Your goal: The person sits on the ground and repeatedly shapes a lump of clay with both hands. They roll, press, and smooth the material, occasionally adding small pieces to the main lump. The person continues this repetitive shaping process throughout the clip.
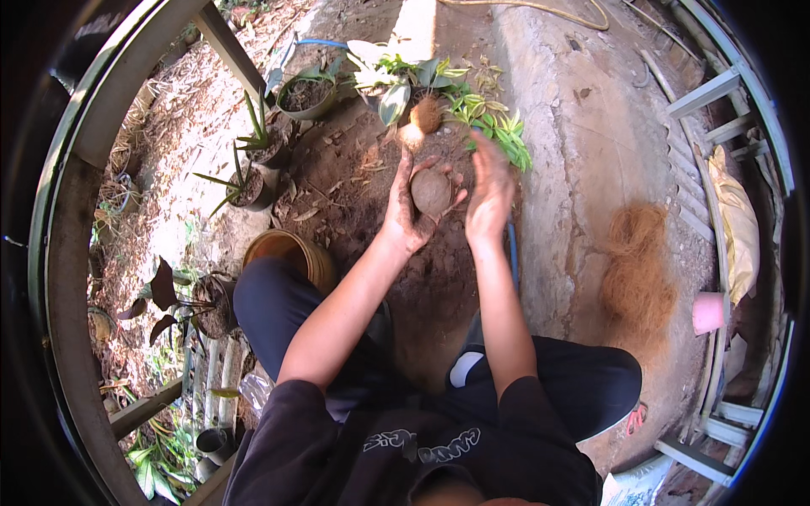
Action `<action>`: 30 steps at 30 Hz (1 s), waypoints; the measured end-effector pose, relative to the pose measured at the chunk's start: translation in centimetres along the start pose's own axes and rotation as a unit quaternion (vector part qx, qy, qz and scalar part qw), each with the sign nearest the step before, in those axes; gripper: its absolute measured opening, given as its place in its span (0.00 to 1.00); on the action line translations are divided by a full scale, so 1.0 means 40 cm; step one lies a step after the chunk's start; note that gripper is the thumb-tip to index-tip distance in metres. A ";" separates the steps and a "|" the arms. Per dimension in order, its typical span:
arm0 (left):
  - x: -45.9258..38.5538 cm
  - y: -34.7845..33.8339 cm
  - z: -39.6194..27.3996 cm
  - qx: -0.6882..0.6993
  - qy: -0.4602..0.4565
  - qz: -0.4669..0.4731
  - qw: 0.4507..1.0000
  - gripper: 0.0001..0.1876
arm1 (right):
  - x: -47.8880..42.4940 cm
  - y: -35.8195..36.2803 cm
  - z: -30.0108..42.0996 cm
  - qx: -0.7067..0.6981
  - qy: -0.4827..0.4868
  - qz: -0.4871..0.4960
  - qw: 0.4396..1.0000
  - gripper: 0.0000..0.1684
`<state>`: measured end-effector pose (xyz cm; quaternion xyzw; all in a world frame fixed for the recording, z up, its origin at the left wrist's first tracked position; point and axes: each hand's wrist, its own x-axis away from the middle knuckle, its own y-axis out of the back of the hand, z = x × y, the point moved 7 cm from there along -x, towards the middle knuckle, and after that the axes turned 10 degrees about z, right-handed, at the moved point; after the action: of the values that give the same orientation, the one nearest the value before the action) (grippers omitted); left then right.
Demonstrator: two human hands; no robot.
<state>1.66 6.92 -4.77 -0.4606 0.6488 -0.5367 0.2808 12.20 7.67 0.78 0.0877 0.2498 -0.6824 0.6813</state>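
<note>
A round ball of brown soil (431, 191) rests in the cupped palm of my left hand (408, 212), whose fingers curl around its far side. Soil smears the skin of that hand. Just to the right, my right hand (490, 190) is held upright and apart from the ball, fingers extended and blurred, with nothing in it. Beyond the hands, a fibre-wrapped ball (426, 115) sits on the ground below leafy plants (395, 82). A second, sunlit ball-like thing (411, 136) lies against its near side. Dark loose soil (417, 284) covers the ground beneath my forearms.
A brown bucket (297, 256) stands by my left knee. Potted plants (253, 186) line the left side. Loose coconut fibre (639, 278) lies on the concrete strip (550, 209) at right, near a pink pot (709, 312). A blue hose (513, 253) runs along the concrete edge.
</note>
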 end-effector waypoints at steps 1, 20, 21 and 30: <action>-0.003 0.002 -0.007 -0.022 -0.013 0.003 1.000 0.28 | 0.005 0.059 -0.032 -0.021 -0.001 -0.055 0.998 0.25; -0.002 0.020 -0.083 -0.020 -0.075 -0.061 0.995 0.14 | 0.329 0.041 -0.483 0.650 -0.210 0.284 0.673 0.22; -0.001 0.021 -0.081 -0.026 -0.077 -0.068 0.994 0.14 | 0.333 0.042 -0.481 0.650 -0.193 0.281 0.679 0.21; -0.011 0.054 -0.081 -0.051 -0.066 -0.097 0.992 0.18 | 0.245 0.174 -0.435 0.381 -0.267 0.097 0.880 0.18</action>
<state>-1.60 8.74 -6.03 -0.5699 0.6077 -0.4956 0.2455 14.57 7.37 -20.23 0.1790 -0.2306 -0.6532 0.6986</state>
